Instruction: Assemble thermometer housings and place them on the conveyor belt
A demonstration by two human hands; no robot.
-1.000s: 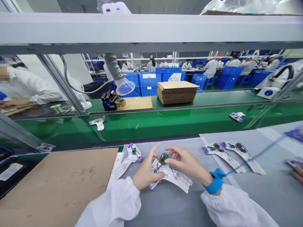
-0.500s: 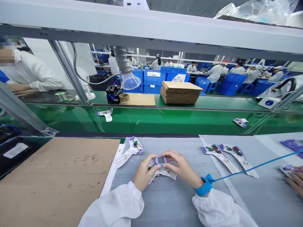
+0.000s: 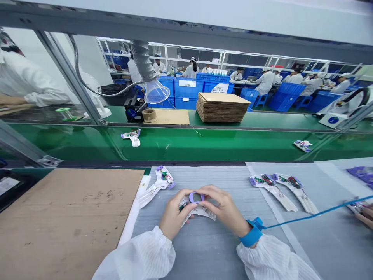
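Note:
Both hands meet over a white curved device housing (image 3: 201, 211) with a small purple-framed display (image 3: 196, 197) at its top. My left hand (image 3: 176, 212) is closed round the housing's left side, its thumb by the lower edge of the display. With fingers bent over the display's top and right side, my right hand (image 3: 223, 204) grips the purple frame; a blue wrist strap (image 3: 252, 233) circles that wrist. Bits of green circuit board show beside the left fingers. Another open white housing (image 3: 157, 188) with wires and a green board lies to the left.
Two more white housings (image 3: 274, 192) with wiring lie at right, near a co-worker's hand (image 3: 365, 216). A blue cord (image 3: 314, 217) crosses there. Brown cardboard (image 3: 70, 210) covers the left. Behind is a green conveyor belt (image 3: 215, 146) bearing housing parts, with a cardboard stack (image 3: 223, 109) beyond.
The camera view has shifted slightly. Both hands keep their hold on the housing and display, with hardly any change of grip. The housing part at right on the belt appears slightly further right.

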